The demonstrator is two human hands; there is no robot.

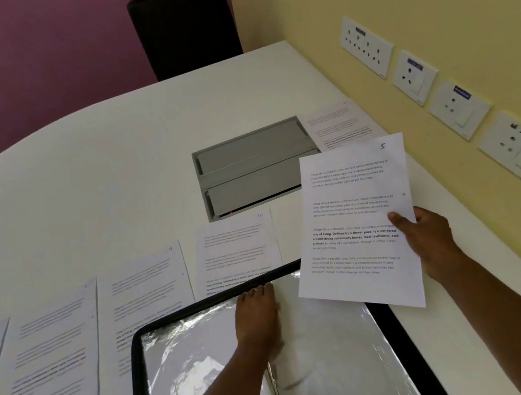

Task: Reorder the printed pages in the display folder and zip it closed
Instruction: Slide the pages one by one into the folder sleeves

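Note:
The display folder (137, 375) lies open at the table's near edge, black-rimmed, with shiny clear sleeves. My left hand (255, 316) rests flat on a sleeve near the folder's top edge, fingers straight. My right hand (431, 244) pinches the right edge of a printed page marked 5 (353, 216), held tilted above the folder's right half. Several other printed pages lie in a row beyond the folder, one marked 10 (236, 246), one marked 9 (142, 287), another (52, 345) further left. One more page (336, 124) lies near the wall.
A grey cable hatch (247, 168) is set into the white table (109, 175) behind the pages. The yellow wall at right carries several socket plates (364, 46). A black chair (183, 26) stands at the far side.

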